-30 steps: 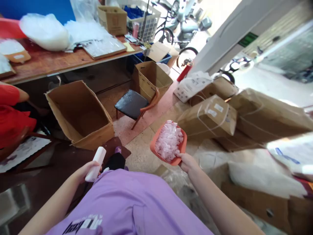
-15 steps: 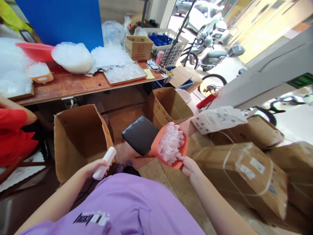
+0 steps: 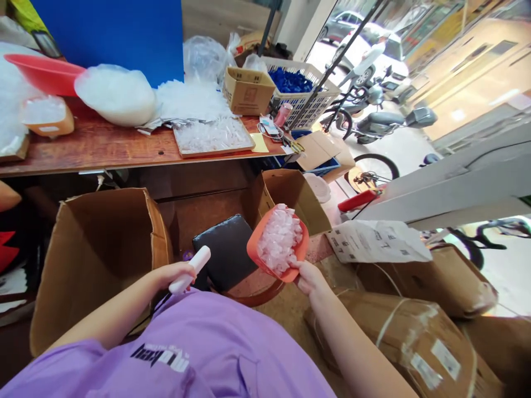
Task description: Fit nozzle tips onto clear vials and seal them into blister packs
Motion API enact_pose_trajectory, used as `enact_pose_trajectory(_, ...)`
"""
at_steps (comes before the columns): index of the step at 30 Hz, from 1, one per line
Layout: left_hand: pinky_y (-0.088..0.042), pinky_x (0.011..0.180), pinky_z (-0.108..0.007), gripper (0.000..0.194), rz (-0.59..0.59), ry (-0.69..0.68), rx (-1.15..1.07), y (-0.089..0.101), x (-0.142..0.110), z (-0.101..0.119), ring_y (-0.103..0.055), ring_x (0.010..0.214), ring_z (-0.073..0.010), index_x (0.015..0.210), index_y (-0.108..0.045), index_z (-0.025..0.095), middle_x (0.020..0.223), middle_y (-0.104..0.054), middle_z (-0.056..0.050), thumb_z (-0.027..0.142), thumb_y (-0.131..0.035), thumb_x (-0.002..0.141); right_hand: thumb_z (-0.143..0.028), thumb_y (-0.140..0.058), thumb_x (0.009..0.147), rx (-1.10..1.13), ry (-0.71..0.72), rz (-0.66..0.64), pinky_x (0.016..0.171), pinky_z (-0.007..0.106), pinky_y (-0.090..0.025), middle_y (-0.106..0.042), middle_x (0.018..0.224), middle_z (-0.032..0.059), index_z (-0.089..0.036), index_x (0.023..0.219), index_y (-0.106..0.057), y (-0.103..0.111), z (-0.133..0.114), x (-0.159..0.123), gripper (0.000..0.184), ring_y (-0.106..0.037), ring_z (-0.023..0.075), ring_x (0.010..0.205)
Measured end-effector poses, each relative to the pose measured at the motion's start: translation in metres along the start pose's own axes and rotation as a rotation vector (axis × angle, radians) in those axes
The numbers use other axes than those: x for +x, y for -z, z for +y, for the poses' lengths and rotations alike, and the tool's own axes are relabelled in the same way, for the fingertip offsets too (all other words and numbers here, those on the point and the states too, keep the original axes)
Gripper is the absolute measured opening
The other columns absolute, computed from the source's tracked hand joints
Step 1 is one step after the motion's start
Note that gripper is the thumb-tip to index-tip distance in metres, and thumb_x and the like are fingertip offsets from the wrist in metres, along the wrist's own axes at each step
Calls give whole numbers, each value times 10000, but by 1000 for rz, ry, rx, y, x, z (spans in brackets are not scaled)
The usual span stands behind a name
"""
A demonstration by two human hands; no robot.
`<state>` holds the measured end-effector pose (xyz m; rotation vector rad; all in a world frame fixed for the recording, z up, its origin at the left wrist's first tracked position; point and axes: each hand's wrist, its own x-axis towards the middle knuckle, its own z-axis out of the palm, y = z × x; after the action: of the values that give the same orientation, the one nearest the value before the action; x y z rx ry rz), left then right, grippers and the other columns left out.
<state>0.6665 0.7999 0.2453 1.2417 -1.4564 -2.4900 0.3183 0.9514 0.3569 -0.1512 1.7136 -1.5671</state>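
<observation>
My right hand [image 3: 309,278] grips the handle of an orange scoop [image 3: 254,251] heaped with small clear plastic pieces [image 3: 279,240], held level above a black-seated chair [image 3: 226,249]. My left hand [image 3: 172,275] is closed on a white cylindrical object [image 3: 191,269] close to my purple shirt. A large empty cardboard box [image 3: 99,260] stands open just left of that hand.
A wooden table [image 3: 108,146] at the back carries bags of clear pieces, a tray, a small carton and a white basket of blue parts [image 3: 296,88]. A second open box [image 3: 290,193] stands beyond the chair. Strapped cartons [image 3: 415,331] are piled at right. A person's red sleeve shows at far left.
The view has swung left and up toward the table. Both hands keep their grips; the scoop now hangs over the chair, and the large box is closer to my left hand.
</observation>
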Motion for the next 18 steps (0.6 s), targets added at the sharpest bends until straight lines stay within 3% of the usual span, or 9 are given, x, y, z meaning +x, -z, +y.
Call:
enact_pose_trajectory(4,-493,572,-252,297,-23,36,33,2,18,33,-577,618,-108,918,-606,131,773,-616,-2,420,-549,954,-318,-593,944,-19,-18,11,751,320,-576,-681,955,37,-123,1037,-634,-21,-25,19,220,-666,133,818)
enact_pose_trajectory(8,-461,532,-240,259,-38,42,22,28,34,68,-564,572,-108,856,-587,138,709,-606,5,382,-562,936,-300,-594,943,-64,-36,34,751,321,-580,-682,951,36,-123,1052,-631,-55,-51,40,211,-669,134,814)
enact_pose_trajectory(11,-431,497,-251,170,-25,-16,-25,67,45,110,-583,552,-149,839,-566,163,659,-622,-10,298,-658,790,-242,-605,929,-106,-32,35,739,320,-581,-699,876,19,-123,1021,-642,-95,-75,60,155,-677,127,754)
enact_pose_trajectory(14,-423,473,-285,273,-11,-48,-65,119,55,168,-602,531,-217,808,-552,195,606,-629,-33,232,-702,583,-100,-630,855,-134,-24,28,703,315,-585,-715,782,14,-118,925,-651,-148,-103,87,75,-686,135,676)
enact_pose_trajectory(18,-415,470,-283,369,-26,-68,-90,190,65,250,-591,527,-218,836,-569,201,631,-643,-37,188,-695,490,52,-651,666,-140,-29,-4,693,319,-589,-739,768,41,-120,889,-661,-224,-139,123,283,-702,173,667)
